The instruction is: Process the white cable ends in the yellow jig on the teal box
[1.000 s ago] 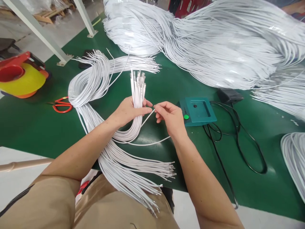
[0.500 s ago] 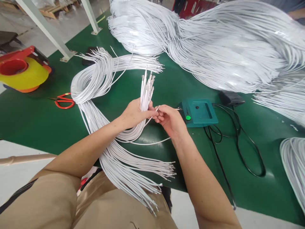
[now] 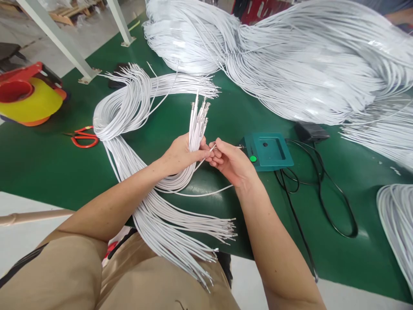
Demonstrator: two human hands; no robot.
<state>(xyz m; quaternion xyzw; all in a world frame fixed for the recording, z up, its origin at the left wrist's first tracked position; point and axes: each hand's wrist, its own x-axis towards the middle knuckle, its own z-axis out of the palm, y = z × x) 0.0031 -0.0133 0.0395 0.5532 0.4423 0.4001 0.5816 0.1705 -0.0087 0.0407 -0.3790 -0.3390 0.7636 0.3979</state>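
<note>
My left hand is closed round a bunch of white wires, whose stripped or crimped ends point up above the thumb. Close against it, my right hand pinches the end of a single white wire between thumb and fingers. The left thumb also touches that wire. Just right of my fingers a small teal machine with a green button stands on the table, its thin metal tip partly behind my right hand. Looped and loose parts of the wire bundle lie to the left and in front of me.
Orange-handled scissors and a tape dispenser are at the left on the green table. Large heaps of white wire fill the back. Black cables trail from the machine, and another wire coil sits at the right edge.
The right hand's fingers have shifted slightly at the single wire's end. The left hand keeps its hold on the bunch. The whole view has moved a little.
</note>
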